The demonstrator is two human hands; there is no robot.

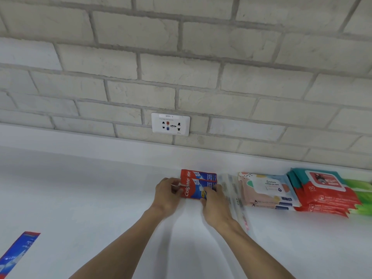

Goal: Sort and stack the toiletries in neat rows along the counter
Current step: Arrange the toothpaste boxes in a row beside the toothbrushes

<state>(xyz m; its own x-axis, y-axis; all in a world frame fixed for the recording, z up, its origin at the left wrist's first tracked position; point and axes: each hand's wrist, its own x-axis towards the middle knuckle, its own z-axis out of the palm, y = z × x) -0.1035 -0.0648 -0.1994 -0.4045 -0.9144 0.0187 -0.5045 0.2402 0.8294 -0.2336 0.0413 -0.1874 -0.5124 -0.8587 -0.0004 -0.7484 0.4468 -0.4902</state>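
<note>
Just glossy rectangular toothpaste boxes (196,181) (cardboard).

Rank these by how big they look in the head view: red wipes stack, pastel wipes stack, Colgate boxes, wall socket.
1. Red wipes stack, largest.
2. Pastel wipes stack, somewhat smaller.
3. Colgate boxes and wall socket: they look about alike and the boxes are partly covered, so I won't rank them.

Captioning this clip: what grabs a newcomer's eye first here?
The red Colgate boxes, gripped at their ends by the left hand and right hand, at the back of the white counter. Then the bright wipes packs stacked to their right, and the wall socket on the brick above.
</note>
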